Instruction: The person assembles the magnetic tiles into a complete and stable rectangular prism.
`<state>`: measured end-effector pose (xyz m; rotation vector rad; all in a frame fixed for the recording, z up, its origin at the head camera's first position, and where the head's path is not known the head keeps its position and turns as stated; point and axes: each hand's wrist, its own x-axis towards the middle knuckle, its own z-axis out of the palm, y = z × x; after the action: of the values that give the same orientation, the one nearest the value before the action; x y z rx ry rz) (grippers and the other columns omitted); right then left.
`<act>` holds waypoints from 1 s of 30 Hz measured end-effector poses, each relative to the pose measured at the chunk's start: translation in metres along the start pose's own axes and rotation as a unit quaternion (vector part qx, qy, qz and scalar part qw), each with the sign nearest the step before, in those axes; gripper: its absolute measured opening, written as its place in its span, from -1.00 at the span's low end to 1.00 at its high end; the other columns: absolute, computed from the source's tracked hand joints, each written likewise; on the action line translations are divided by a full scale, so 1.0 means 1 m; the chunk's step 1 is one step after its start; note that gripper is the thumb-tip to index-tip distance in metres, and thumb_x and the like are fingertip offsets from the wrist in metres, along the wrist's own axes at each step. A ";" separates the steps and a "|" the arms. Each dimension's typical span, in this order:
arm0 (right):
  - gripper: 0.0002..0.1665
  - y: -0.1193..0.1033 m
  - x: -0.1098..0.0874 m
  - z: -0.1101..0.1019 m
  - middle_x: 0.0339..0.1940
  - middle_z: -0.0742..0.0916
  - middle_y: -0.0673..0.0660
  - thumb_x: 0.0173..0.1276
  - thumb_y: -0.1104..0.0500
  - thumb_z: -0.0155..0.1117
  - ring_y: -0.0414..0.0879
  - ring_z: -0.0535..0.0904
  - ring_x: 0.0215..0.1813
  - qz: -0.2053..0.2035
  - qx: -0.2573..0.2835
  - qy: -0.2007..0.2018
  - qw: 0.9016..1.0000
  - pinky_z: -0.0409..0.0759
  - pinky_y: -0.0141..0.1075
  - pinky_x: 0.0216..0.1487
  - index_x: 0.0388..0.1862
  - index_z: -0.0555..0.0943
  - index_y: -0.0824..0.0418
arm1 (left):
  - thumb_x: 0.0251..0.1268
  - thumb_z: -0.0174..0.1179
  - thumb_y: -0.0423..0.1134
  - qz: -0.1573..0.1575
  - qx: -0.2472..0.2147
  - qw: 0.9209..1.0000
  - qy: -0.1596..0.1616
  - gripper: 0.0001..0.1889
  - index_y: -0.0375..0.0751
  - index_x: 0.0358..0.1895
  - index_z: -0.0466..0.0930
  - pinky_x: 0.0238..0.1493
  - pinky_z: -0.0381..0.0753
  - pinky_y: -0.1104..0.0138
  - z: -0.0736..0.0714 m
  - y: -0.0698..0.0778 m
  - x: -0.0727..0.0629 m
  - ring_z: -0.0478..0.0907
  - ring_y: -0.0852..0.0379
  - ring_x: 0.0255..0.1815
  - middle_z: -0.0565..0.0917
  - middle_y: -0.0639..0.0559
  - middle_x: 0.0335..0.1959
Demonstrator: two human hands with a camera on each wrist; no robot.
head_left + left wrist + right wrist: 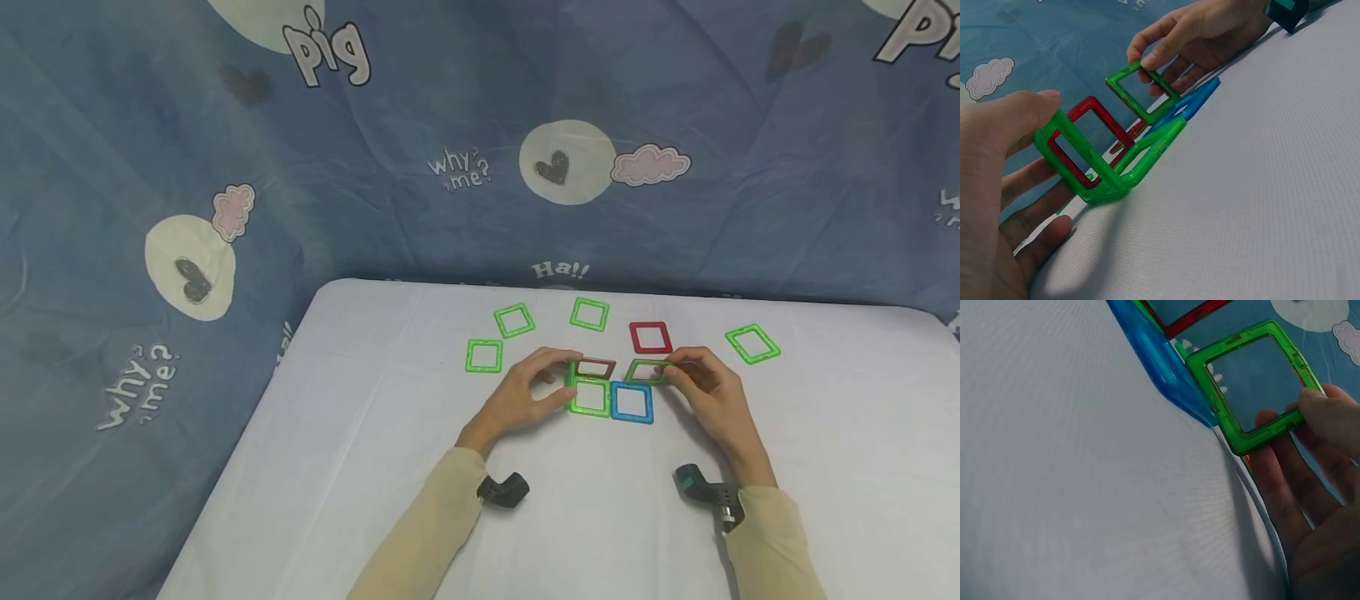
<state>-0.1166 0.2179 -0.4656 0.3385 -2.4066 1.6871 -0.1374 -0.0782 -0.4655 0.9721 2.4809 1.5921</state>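
Observation:
In the head view a flat green square magnetic tile [591, 413] lies beside a flat blue square tile [632, 419]. A red square tile [1111, 119] stands at the back edge of the flat green one, and another green tile [1088, 150] stands along its left edge. My left hand [528, 393] grips that standing green tile at its corners between thumb and forefinger, other fingers spread. My right hand [711, 396] pinches a further green square tile [1269, 433] by one corner, tilted up at the back edge of the blue tile.
Behind the hands, a red square tile [651, 350] and several loose green tiles, one at the far right [763, 358], lie flat on the white tabletop [600, 517]. A blue printed cloth [420, 100] hangs behind the table.

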 end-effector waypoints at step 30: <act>-0.73 -0.006 0.000 0.007 -0.13 0.67 0.17 0.32 0.30 0.22 -0.39 0.58 -0.01 -0.010 0.001 -0.025 1.000 0.44 -0.67 0.08 -0.01 0.52 0.25 | 0.26 0.22 -0.08 -0.001 -0.001 1.000 -0.005 -0.49 0.28 0.28 0.35 0.13 0.50 0.39 -0.001 0.001 0.000 0.42 0.32 0.17 0.49 0.25 0.19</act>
<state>-0.1151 0.2093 -0.4625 0.4086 -2.4277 1.6935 -0.1374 -0.0789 -0.4639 0.9742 2.4723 1.5847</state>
